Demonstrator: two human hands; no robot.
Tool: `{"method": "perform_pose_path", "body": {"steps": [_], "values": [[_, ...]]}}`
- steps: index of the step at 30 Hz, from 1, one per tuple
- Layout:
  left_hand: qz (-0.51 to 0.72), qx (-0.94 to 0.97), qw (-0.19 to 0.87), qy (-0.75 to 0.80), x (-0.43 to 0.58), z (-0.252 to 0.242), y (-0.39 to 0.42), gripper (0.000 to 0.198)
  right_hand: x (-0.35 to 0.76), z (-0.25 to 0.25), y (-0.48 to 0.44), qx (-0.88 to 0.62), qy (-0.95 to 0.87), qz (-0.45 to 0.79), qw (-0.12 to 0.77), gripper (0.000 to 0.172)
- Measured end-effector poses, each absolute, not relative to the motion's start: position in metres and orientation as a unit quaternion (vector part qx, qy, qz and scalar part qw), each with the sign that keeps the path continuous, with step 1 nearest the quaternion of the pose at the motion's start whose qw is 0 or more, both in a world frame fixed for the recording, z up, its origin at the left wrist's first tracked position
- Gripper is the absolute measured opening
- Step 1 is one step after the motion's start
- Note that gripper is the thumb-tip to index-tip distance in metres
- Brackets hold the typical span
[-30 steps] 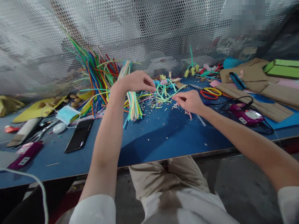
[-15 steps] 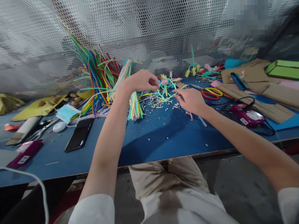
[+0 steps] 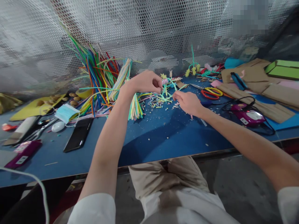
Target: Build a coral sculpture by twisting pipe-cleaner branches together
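Note:
Pale green pipe cleaners (image 3: 166,99) run between my two hands, above a heap of small clippings (image 3: 156,104). My left hand (image 3: 147,81) is bent at the wrist with thumb and forefinger pinched on a pipe cleaner, its tip mostly hidden. My right hand (image 3: 188,102), slightly lower and to the right, has its fingertips closed on a pipe cleaner too. Just behind lie twisted pipe-cleaner pieces with yellow and pink flower-like ends (image 3: 164,81). Beside my left wrist is a bundle of cut pale pipe cleaners (image 3: 135,109).
Long coloured pipe cleaners (image 3: 93,77) stand at the back left. Scissors with red and yellow handles (image 3: 211,93) lie right of my right hand, near a purple device with a cable (image 3: 249,115). A phone (image 3: 78,135) and a face mask (image 3: 67,112) lie at left. Perforated metal (image 3: 163,31) bounds the back.
My left hand has shifted slightly right. My right hand has moved slightly left and down, its fingers drawn more tightly together.

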State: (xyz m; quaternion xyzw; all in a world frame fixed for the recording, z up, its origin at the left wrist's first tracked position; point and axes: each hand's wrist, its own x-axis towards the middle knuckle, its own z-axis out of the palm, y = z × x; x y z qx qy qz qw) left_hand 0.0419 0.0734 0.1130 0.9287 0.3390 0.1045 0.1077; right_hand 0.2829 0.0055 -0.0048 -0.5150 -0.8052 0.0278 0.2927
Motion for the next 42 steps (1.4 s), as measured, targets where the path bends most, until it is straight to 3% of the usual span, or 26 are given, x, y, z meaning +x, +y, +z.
{"method": "perform_pose_path", "body": {"steps": [14, 42], "values": [[0.105, 0.93, 0.096, 0.339, 0.038, 0.116, 0.074, 0.017, 0.285, -0.004, 0.01, -0.464, -0.821, 0.055, 0.328, 0.024], [0.116, 0.921, 0.073, 0.364, 0.02, 0.123, 0.081, 0.014, 0.29, -0.006, 0.014, -0.45, -0.829, 0.057, 0.328, 0.029]]}}
